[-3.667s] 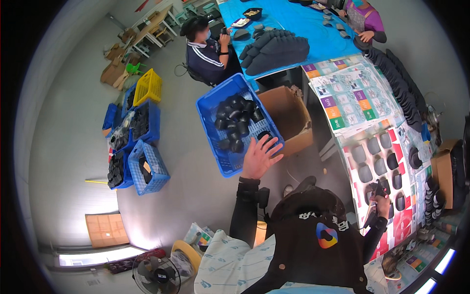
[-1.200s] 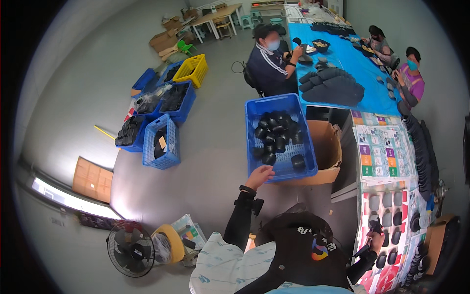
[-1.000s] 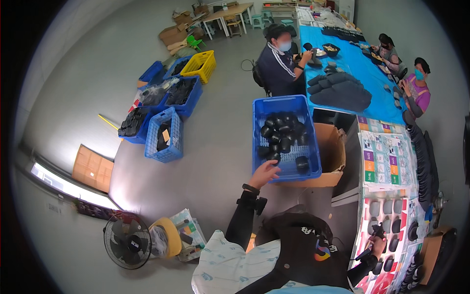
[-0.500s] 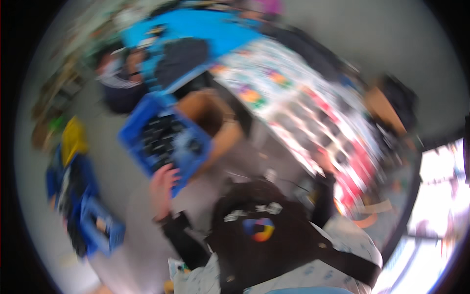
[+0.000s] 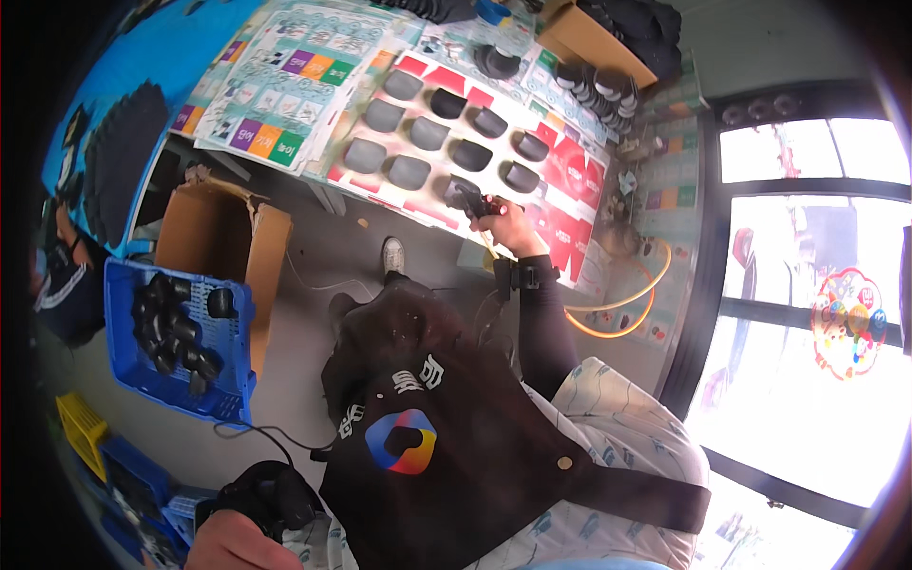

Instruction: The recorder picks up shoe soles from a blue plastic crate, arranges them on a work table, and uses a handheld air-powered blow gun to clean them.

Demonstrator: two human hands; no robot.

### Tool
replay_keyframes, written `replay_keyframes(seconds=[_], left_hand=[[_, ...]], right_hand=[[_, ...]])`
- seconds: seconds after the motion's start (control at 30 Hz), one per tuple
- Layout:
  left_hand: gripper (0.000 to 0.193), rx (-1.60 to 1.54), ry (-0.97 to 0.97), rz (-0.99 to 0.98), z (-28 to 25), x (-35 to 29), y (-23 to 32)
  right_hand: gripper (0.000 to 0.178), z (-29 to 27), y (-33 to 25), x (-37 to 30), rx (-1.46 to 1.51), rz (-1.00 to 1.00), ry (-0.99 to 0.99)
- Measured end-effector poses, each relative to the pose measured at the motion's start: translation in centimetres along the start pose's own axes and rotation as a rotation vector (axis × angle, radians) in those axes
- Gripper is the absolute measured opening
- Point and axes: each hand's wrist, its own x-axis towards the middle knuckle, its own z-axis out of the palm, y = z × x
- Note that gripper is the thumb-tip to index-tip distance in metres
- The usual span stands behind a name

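My right hand point(image 5: 511, 230) is closed round a black gun-shaped tool point(image 5: 472, 201) at the near edge of the table. A thin yellow-orange hose point(image 5: 608, 329) loops to the right of that arm. The tool's front end is right at a dark curved pad point(image 5: 454, 188), partly hiding it. Other curved pads, grey point(image 5: 365, 155) and black point(image 5: 472, 155), lie in rows on red and white sheets. My left hand point(image 5: 239, 543) is low at the bottom edge, beside a black rounded thing point(image 5: 290, 496); its fingers are cut off from view.
A blue crate point(image 5: 180, 404) of black rounded parts point(image 5: 171, 323) stands left, against an open cardboard box point(image 5: 271, 261). Printed sheets point(image 5: 275, 85) cover the table's left part. Another box point(image 5: 589, 43) and stacked pads point(image 5: 608, 95) sit at the back. A person point(image 5: 71, 285) is far left.
The view has swung to the right and become sharp. My left hand has gone from beside the blue crate to the bottom edge. The tool in my right hand now shows clearly.
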Motion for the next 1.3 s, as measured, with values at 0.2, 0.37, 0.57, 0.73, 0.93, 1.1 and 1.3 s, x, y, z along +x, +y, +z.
replay_keyframes(seconds=[0.2, 0.37, 0.57, 0.73, 0.93, 1.1, 1.3], left_hand=[[0.083, -0.053, -0.132, -0.109, -1.8, 4.5, -4.2], [0.025, 0.085, -0.276, -0.410, -7.1, 5.9, -11.1], [0.044, 0.476, 0.586, -1.203, -9.5, -4.3, -23.8], [0.038, 0.366, 0.831, -1.491, -10.6, -15.5, -26.6], [0.034, 0.181, 1.002, -1.573, -10.1, -16.7, -27.9], [0.034, 0.155, 1.014, -1.529, -11.0, -15.3, -29.6], [0.033, 0.147, 0.994, -1.540, -12.1, -15.9, -30.6]], right_hand=[[0.026, -1.9, 0.3, 3.1, 0.007, 0.099, -0.069], [0.028, -1.2, -4.5, 8.3, -0.171, -0.002, -0.120], [0.026, -0.3, -6.1, 16.9, -0.187, 0.027, -0.311], [0.026, -2.2, -5.8, 18.9, -0.129, 0.208, -0.215], [0.026, -0.5, -4.0, 21.7, -0.073, 0.172, -0.371], [0.023, -1.6, -3.8, 22.6, -0.109, 0.246, -0.329], [0.027, -3.0, -4.2, 21.5, -0.137, 0.300, -0.409]])
